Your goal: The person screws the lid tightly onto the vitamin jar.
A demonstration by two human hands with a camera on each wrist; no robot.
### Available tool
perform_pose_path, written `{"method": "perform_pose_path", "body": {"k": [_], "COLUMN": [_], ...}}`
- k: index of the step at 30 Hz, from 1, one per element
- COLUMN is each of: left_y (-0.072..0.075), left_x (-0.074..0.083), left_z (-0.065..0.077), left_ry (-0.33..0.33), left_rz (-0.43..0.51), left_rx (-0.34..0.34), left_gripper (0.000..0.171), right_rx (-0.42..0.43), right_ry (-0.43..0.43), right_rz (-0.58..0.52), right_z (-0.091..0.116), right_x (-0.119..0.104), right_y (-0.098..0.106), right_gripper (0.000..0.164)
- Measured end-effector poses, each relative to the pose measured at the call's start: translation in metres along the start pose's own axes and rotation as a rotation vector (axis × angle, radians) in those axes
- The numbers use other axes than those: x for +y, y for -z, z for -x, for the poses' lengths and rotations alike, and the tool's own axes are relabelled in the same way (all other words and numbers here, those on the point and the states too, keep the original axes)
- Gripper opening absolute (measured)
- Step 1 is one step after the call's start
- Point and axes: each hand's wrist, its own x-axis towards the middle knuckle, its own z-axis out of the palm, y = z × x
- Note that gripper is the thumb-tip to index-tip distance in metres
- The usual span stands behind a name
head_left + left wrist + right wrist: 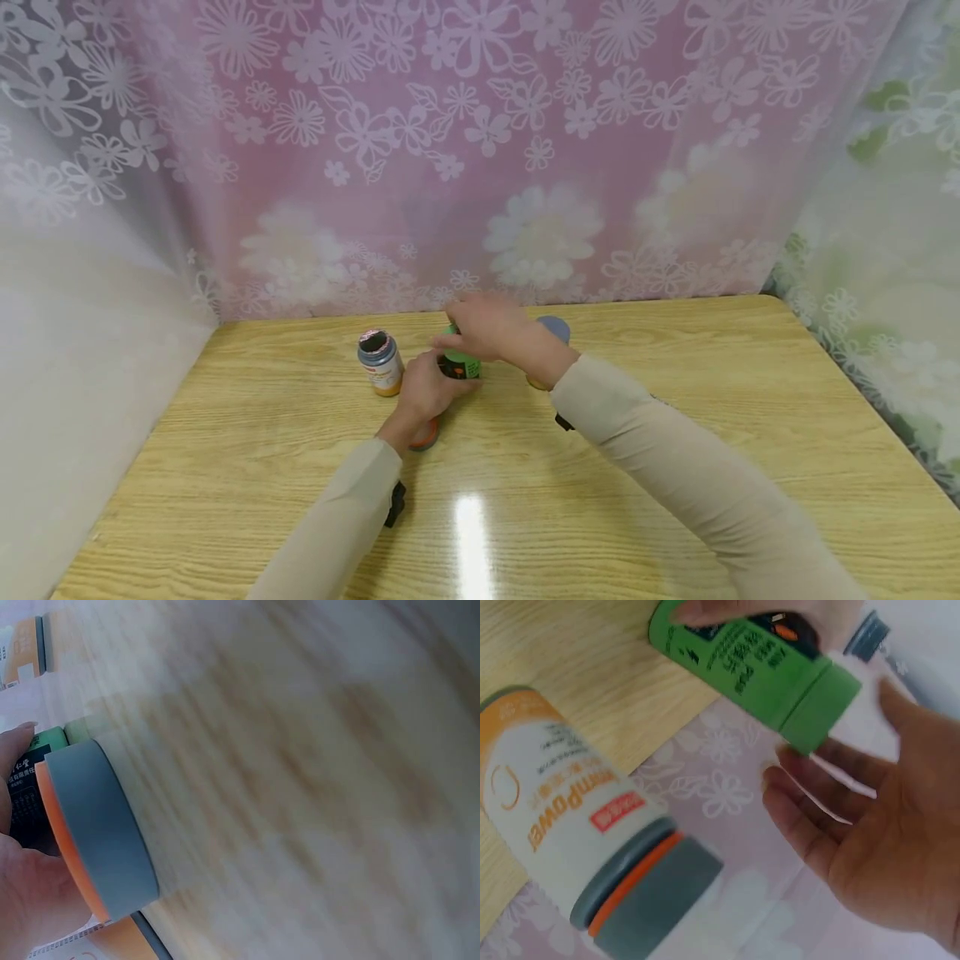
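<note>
My left hand [427,387] grips the body of a green and black bottle [742,664] that stands upright on the table. Over its green cap [821,709] is my right hand [885,817], fingers loosely curved around the cap with a gap at the thumb; fingertips seem to be at the cap's edge. A grey lid with an orange rim [97,825] lies on the table below my left wrist. Left of my left hand stands a white and orange bottle [382,367] without a lid, a torn seal around its dark mouth.
Right of the green bottle, partly behind my right forearm, stands another white and orange bottle [570,802] with its grey lid on. The wooden table [262,467] ends at the back against a pink flowered curtain [480,167]. Pale cloth [885,250] hangs at the right side.
</note>
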Motion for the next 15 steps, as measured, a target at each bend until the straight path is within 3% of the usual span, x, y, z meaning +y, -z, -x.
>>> {"method": "perform_pose_path", "body": {"k": [6,8,11,15], "left_y": [-0.001,-0.001,-0.001,-0.001], "left_x": [-0.002,-0.002,-0.002,-0.001], "left_z": [0.000,0.000,0.000,-0.001], "left_ry": [-0.002,-0.012,-0.018,-0.008], "left_rz": [-0.005,-0.002,-0.007,0.001], "left_rx": [-0.003,0.000,0.000,-0.001], "left_gripper": [0.060,0.056,0.052,0.054], "right_rx": [-0.121,-0.145,-0.147,-0.054], "right_ry": [0.264,0.307,0.280,0.151], "right_rz": [-0.104,-0.135,-0.144,-0.103], "right_z": [0.000,-0.001,-0.001,0.000], "right_x": [0.010,0.011,0.010,0.004], "right_y": [0.013,0.016,0.015,0.006], "right_gripper": [0.045,0.042,0.036,0.030]}}
